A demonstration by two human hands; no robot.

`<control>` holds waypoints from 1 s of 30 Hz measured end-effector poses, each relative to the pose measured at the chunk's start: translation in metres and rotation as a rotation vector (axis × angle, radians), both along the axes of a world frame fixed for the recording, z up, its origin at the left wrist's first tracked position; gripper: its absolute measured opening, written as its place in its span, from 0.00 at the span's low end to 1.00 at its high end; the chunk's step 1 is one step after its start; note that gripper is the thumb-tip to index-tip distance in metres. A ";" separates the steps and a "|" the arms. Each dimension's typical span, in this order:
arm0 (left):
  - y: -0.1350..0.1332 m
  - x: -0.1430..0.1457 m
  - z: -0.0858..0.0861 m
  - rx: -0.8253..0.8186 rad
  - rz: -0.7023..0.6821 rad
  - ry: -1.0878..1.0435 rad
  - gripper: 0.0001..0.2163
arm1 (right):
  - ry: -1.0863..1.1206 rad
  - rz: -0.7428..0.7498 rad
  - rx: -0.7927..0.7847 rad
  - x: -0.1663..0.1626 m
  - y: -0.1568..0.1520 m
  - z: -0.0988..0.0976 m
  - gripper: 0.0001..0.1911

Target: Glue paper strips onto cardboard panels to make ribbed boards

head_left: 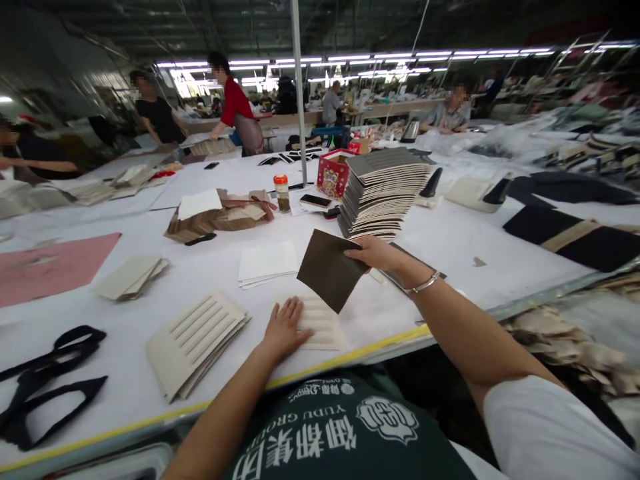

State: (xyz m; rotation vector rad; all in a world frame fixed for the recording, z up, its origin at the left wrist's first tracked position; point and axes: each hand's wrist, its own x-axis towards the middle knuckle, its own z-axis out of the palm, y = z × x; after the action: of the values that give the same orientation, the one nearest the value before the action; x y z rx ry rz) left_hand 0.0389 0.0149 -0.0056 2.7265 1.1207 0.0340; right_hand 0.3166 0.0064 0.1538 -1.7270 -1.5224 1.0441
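Observation:
My left hand (286,332) lies flat with fingers stretched out on a cream ribbed fabric panel (323,325) near the table's front edge. Above that panel's right side, my right hand (374,255) grips a dark olive-brown fabric panel (331,270) by its right edge, holding it tilted. Just behind stands a tall, leaning stack of dark-topped panels (383,190) with pale edges. A fanned stack of cream ribbed panels (197,343) rests left of my left hand. White sheets (267,262) lie between my hands and the far side.
A red box (333,175), an orange-lidded jar (282,193) and a phone (315,200) stand or lie beyond. Brown bundled pieces (215,223) sit at mid-left, black cut fabric (50,380) at far left. A metal pole (299,93) rises behind. Other people work at the back.

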 end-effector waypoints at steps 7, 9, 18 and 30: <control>-0.017 -0.003 0.019 -0.170 0.429 -0.505 0.37 | 0.111 -0.013 0.080 -0.020 -0.005 0.003 0.12; -0.017 -0.001 0.036 -0.429 0.446 -0.865 0.36 | 0.194 -0.040 0.141 -0.033 -0.007 0.006 0.14; -0.012 -0.014 0.058 -0.884 0.704 -1.204 0.22 | 0.185 0.035 -0.078 -0.072 -0.038 -0.052 0.17; -0.029 -0.040 0.022 -0.545 0.728 -0.772 0.19 | -0.193 0.380 -0.347 -0.053 -0.036 -0.103 0.13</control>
State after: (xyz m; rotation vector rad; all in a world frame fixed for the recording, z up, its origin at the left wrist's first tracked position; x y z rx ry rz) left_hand -0.0015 -0.0144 0.0164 1.4913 1.4749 0.6929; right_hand 0.2637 -0.0297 0.0508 -1.8517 -1.9369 1.4367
